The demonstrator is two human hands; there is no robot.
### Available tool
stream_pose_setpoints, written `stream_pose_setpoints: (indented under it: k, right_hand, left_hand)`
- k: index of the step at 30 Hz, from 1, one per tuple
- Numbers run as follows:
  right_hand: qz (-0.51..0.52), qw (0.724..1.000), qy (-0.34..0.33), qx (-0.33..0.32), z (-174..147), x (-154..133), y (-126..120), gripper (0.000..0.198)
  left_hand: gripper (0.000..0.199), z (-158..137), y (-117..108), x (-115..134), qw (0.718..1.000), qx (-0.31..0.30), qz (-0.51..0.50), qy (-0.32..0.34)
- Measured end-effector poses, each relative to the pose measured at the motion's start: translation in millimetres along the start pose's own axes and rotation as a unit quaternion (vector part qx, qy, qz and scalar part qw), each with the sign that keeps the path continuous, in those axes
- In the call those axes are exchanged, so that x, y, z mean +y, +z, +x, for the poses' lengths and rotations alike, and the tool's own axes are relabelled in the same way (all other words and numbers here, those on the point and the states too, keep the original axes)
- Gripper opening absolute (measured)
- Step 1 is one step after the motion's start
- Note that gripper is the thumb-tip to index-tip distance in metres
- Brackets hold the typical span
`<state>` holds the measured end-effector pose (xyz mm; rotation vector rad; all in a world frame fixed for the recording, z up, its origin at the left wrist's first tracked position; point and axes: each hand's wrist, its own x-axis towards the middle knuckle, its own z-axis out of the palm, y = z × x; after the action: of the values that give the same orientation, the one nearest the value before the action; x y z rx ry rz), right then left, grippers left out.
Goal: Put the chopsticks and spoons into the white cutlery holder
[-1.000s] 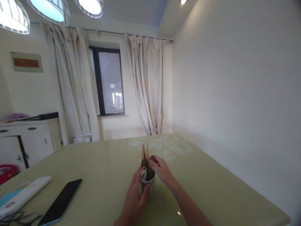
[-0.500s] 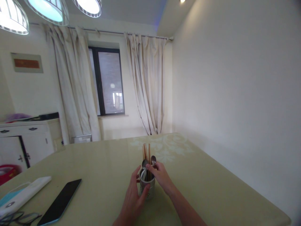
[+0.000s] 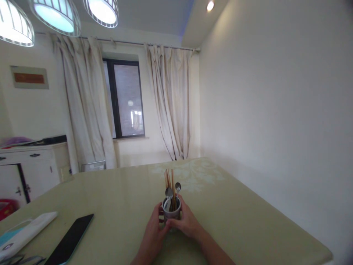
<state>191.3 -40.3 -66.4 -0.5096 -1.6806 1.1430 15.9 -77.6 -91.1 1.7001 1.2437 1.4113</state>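
Near left corner: thin dark frames, perhaps eyeglasses [image 3: 18, 260] (blurred, and cut by the lower edge of the view).
Phone: a black phone [image 3: 70, 239] lies flat on the table, slanting away, well apart from the hands.
White strip: a long white case [image 3: 30, 233] lies to the left of the phone, with a light blue piece [image 3: 10, 235] beside it.
Left hand: the left hand [image 3: 154, 230] wraps the cup's left side, fingers curled against it and thumb across the front.
Right hand: the right hand [image 3: 190, 222] closes on the other side, its thumb laid over the near wall close to the left thumb; its remaining fingers are partly hidden behind the cup.
Cup: the grey cup [image 3: 171, 215] is upright between both palms, near the middle of the table's near part.
Spoons: two metal spoons stand bowl up in it, the left spoon [image 3: 169, 192] leaning left, the right spoon [image 3: 178, 186] leaning right.
Chopsticks: several wooden chopsticks [image 3: 173, 182] rise above the spoons.
Table: the pale green table [image 3: 118, 206] carries a whitish leaf pattern toward its far end.
Cabinet: a white cabinet [image 3: 41, 171] stands beyond, on the left.
Window: a dark-framed window [image 3: 128, 99] sits between two cream curtains [image 3: 85, 110].
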Motion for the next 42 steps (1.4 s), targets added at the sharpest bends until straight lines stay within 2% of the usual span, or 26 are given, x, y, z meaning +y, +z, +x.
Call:
stream_pose_setpoints:
  k: [4, 7, 11, 14, 20, 23, 29, 34, 42]
  right_hand:
    - [-0.033, 0.999, -0.006, 0.029, 0, -3, 7, 0.067]
    - [-0.091, 0.994, 0.01, 0.057, 0, -3, 8, 0.058]
    - [-0.108, 0.991, 0.016, 0.083, 2, -2, 6, 0.056]
    - [-0.106, 0.988, 0.027, 0.105, 2, -1, 5, 0.057]
    - [-0.133, 0.986, 0.031, 0.098, 0, 1, 2, 0.062]
    - [-0.165, 0.979, 0.046, 0.109, -2, 3, 1, 0.068]
    - [-0.243, 0.954, 0.071, 0.16, 2, 2, -4, 0.059]
    - [-0.288, 0.926, 0.101, 0.223, 9, 6, -33, 0.052]
    - [-0.325, 0.884, 0.121, 0.314, 13, 9, -112, 0.047]
  left_hand:
    - [0.064, 2, -2, -10, 1.0, -0.001, 0.01, 0.019]
    - [0.07, 1, -3, -19, 0.998, -0.003, 0.055, 0.03]
    - [0.071, -1, -3, -25, 0.994, 0.015, 0.095, 0.051]
    - [0.072, -1, -3, -17, 0.993, 0.032, 0.103, 0.045]
    - [0.038, -2, -9, 8, 0.986, 0.1, 0.123, 0.049]
    - [0.038, -2, -12, 9, 0.978, 0.093, 0.177, 0.06]
    - [0.038, -3, -11, 4, 0.961, 0.061, 0.268, 0.04]
    - [0.042, 0, -14, 1, 0.96, 0.06, 0.274, 0.02]
    - [0.053, 2, -11, -9, 0.965, 0.052, 0.258, 0.003]
